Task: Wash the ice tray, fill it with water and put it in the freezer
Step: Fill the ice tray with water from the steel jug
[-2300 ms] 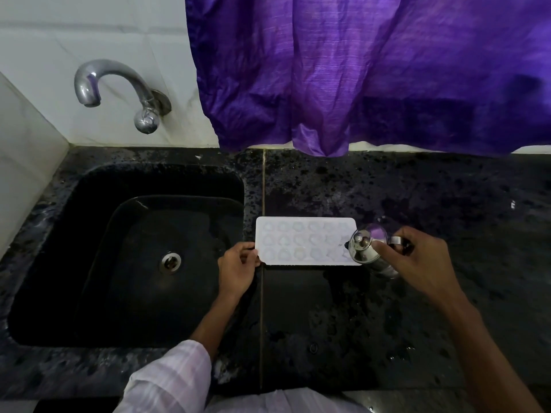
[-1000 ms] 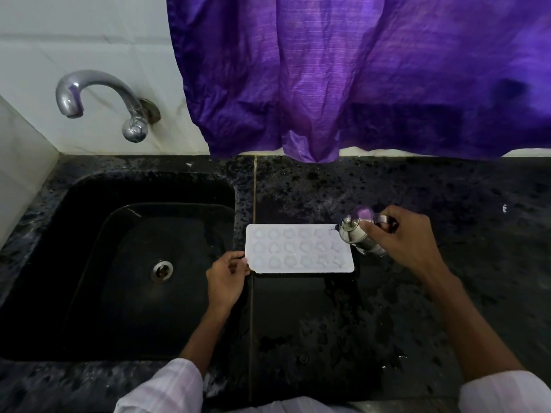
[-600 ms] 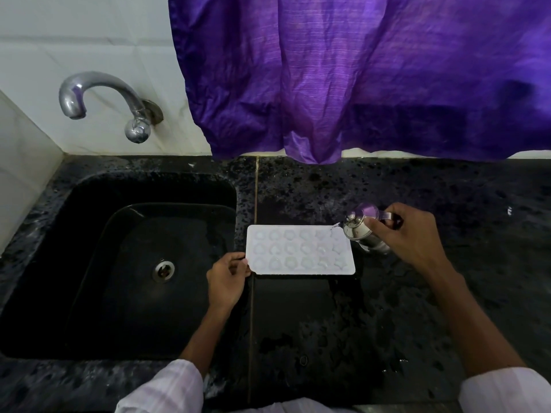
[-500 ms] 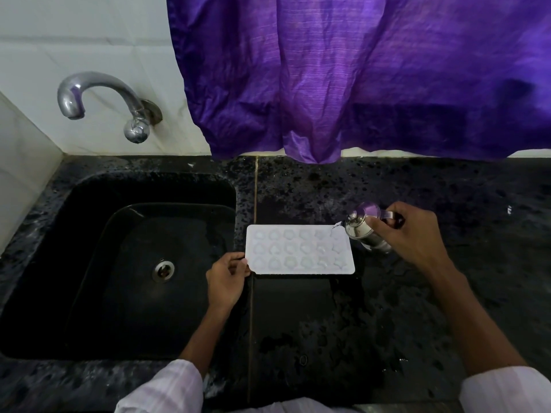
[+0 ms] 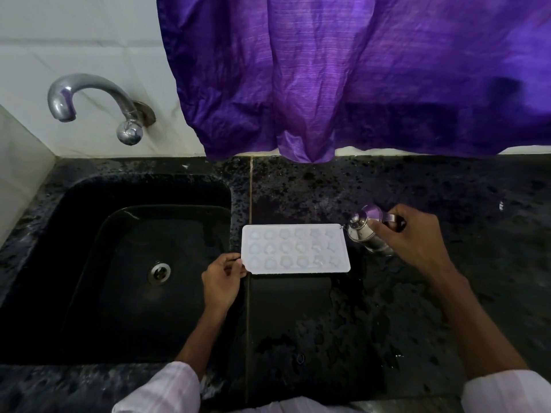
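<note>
Black counter (image 5: 417, 186), white ice tray (image 5: 295, 248) flat, long axis left-right, cavities up

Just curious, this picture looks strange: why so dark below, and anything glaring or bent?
Head view: light reaches the purple curtain and white ice tray; the black speckled stone counter and black sink stay dim; the shiny steel jug in the right hand reflects purple; the wide lens stretches the corners.
</note>
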{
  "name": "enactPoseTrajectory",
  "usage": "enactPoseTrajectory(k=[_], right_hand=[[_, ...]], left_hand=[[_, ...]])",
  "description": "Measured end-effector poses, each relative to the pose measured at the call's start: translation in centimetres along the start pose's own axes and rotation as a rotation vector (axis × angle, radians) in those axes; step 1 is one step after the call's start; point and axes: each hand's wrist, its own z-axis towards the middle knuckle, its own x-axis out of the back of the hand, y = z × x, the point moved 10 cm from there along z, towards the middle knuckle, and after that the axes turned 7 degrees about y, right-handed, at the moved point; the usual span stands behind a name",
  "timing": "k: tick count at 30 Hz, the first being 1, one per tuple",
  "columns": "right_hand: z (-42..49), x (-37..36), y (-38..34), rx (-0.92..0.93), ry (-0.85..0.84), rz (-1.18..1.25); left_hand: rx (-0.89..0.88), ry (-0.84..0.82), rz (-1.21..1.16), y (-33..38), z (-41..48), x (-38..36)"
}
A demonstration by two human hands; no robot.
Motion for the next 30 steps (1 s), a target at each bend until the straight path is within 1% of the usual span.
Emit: enactPoseTrajectory(k=[14,30], right_hand=[[-2.0,0.3,1.0,-0.02,-0.019,-0.026],[-4.2,0.7,1.0,0.009,-0.021,-0.023]], left_hand=[[-0.01,0.001,0.001,0.1,-0.1,0.0],[-0.007,0.005,-0.02,0.2,-0.4,0.0]])
